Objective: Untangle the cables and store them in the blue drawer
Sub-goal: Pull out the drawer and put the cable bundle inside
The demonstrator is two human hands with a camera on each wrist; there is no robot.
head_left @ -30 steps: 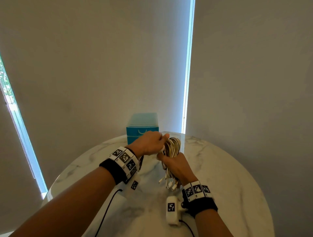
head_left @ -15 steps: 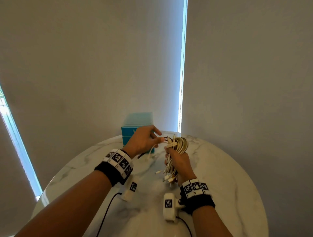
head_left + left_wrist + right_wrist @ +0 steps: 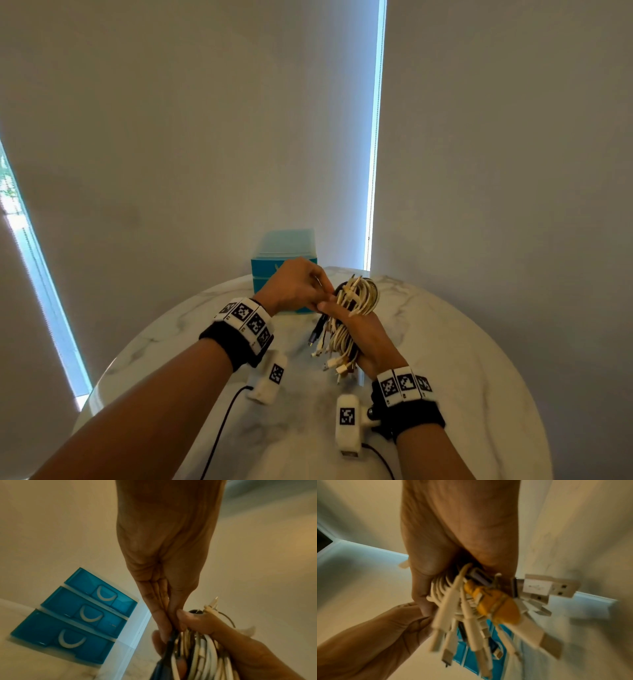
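Note:
A tangled bundle of mostly white cables (image 3: 359,296) is held upright above the marble table (image 3: 445,359), and my right hand (image 3: 361,330) grips it round the middle. Its plugs (image 3: 471,622) hang below the fist, one of them orange (image 3: 493,604). My left hand (image 3: 325,294) comes in from the left and pinches a black cable (image 3: 169,649) at the top of the bundle (image 3: 205,655), right by the other hand's thumb. That black cable's end (image 3: 317,329) dangles on the left. The blue drawer unit (image 3: 284,251) stands behind the hands with three drawers (image 3: 82,615), all closed.
The round table ends close behind the drawer unit against grey blinds. A white wrist camera hangs under each forearm (image 3: 269,378) (image 3: 347,423), with thin black leads trailing towards me. Bare tabletop lies on both sides of the hands.
My left hand, which had spread its fingers beside the bundle, has come back to it and pinches a black cable. The black cable's end now hangs free on the left.

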